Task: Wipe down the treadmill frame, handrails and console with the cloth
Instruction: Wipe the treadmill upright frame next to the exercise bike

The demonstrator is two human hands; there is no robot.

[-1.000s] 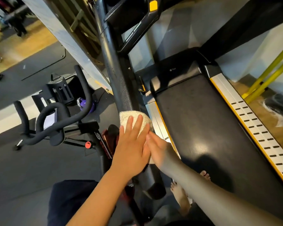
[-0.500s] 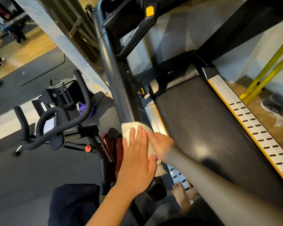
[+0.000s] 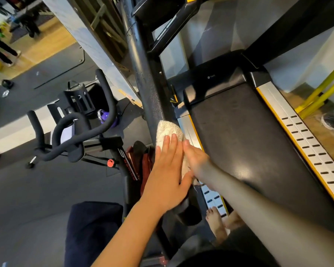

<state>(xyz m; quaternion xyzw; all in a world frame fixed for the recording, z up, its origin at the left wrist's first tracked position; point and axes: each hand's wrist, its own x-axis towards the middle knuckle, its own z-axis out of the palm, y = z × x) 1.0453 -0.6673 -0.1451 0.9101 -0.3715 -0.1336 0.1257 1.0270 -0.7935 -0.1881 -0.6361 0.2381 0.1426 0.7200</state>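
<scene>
Single head-worn wide-angle view, steeply downward and forward, close over the treadmill upright (image 3: 152, 97).

Little legible text. Bike frame (image 3: 128, 171), 7 o'clock of centre: white-and-red lettering running down tube, large "S" at top, rest unreadable. Treadmill hood (image 3: 216, 81), 1 o'clock: small round logo with tiny pale word beside it, too small to read. No numbers or signs legible.

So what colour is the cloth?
Cream-white, fluffy; the cloth shows best in the head view.
</scene>
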